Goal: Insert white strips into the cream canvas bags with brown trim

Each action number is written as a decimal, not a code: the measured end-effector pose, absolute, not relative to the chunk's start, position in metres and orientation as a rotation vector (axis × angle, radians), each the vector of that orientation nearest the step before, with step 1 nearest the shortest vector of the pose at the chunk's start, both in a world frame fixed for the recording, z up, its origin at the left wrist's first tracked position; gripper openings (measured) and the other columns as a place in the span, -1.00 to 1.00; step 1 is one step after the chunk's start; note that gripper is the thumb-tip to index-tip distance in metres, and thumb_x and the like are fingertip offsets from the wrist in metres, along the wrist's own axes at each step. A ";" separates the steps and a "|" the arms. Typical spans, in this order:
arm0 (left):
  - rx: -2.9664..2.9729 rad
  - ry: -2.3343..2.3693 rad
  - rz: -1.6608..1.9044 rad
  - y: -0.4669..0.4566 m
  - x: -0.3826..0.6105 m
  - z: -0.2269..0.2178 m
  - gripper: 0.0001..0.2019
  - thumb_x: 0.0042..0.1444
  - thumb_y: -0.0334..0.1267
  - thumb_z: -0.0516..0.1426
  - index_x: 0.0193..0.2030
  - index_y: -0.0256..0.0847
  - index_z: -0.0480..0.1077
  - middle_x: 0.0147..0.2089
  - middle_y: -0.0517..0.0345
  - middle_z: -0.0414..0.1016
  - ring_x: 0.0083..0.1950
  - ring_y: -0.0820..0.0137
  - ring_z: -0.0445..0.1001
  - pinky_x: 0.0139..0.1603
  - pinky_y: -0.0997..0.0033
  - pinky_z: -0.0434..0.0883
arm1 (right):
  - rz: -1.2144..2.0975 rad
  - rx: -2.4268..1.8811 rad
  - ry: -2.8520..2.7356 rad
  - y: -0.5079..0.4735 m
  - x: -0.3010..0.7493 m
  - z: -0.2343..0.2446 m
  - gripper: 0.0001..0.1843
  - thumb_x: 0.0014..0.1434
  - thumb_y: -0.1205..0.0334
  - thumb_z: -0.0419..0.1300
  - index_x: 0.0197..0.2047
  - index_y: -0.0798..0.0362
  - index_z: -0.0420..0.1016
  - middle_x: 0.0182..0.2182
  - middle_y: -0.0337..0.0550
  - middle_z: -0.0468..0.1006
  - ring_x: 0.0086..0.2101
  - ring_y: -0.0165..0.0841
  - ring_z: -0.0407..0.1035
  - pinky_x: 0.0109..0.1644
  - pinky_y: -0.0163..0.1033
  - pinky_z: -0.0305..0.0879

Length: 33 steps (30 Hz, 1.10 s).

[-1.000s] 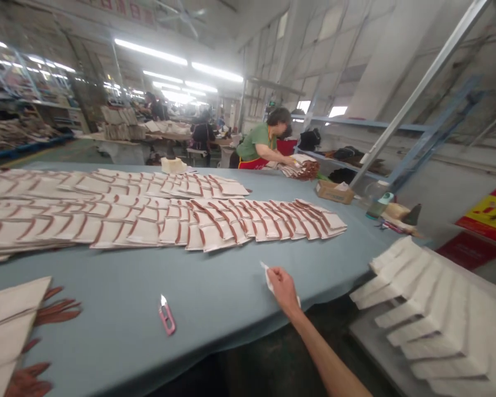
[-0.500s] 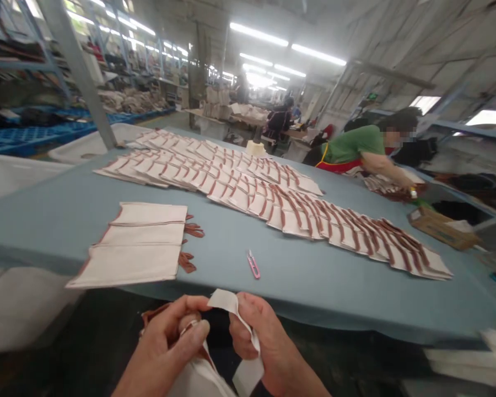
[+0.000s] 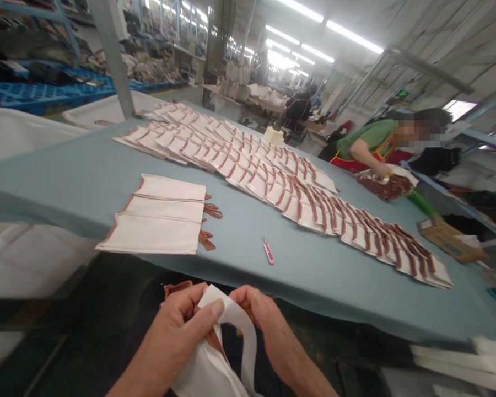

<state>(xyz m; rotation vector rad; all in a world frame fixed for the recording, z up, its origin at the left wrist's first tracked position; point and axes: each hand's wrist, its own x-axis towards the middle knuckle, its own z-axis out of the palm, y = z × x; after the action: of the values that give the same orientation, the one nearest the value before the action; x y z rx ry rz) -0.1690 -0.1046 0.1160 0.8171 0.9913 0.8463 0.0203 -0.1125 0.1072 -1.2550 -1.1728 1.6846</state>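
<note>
Blue table [image 3: 235, 237], white strip [image 3: 248, 344], length curving right, downward

Bare tabletop [image 3: 231, 262] lies beyond the left hand [image 3: 176, 333] and right hand [image 3: 270, 328], pink snips [image 3: 268, 252] the one obstacle in the near stretch. Passable lane between cream panels [image 3: 165, 212], brown straps [image 3: 212, 210] poking into it, and overlapping rows [image 3: 287, 190]. White strip [image 3: 247, 331] bridges the gap between hands; cardboard box [image 3: 450, 238] obstructs far right.

A narrow white strip [image 3: 248, 344] curves downward in an arc — its upper end at the top of a cream cloth piece [image 3: 202, 370]; the cloth is tilted, brown-edged inside.
</note>
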 end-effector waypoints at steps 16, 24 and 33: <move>1.314 1.106 0.796 -0.112 -0.178 0.128 -0.65 0.30 -0.01 0.26 -0.43 -0.17 0.63 -0.47 0.20 0.57 -0.43 0.36 0.46 -0.41 0.52 0.40 | 1.215 -1.110 -1.457 -0.113 0.004 0.119 -0.96 0.36 0.26 0.36 -0.16 0.02 0.67 -0.24 -0.22 0.70 -0.26 -0.36 0.53 -0.13 -0.31 0.43; 1.266 1.265 0.900 -0.123 -0.155 0.142 -0.73 0.17 -0.06 0.19 -0.37 -0.04 0.72 -0.50 0.21 0.62 -0.46 0.28 0.60 -0.35 0.44 0.56 | 0.145 -0.832 -1.986 -0.107 0.024 0.114 -0.81 0.51 0.42 0.21 -0.03 -0.07 0.58 -0.19 -0.16 0.75 -0.22 -0.34 0.59 -0.05 -0.24 0.54; 1.133 1.362 0.954 -0.133 -0.157 0.130 -0.76 0.21 0.01 0.36 -0.28 -0.08 0.52 -0.45 0.28 0.53 -0.49 0.38 0.54 -0.47 0.55 0.51 | -0.124 -0.791 -2.011 -0.117 0.045 0.098 -0.74 0.37 0.47 0.30 -0.02 -0.10 0.60 -0.12 -0.17 0.82 -0.06 -0.28 0.65 0.29 -0.14 0.54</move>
<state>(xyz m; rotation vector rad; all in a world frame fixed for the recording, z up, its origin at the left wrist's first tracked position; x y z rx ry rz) -0.1570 -0.1329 0.1301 1.1329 1.3621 0.9541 0.0454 -0.1166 0.0982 -0.7914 -2.0111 -0.1240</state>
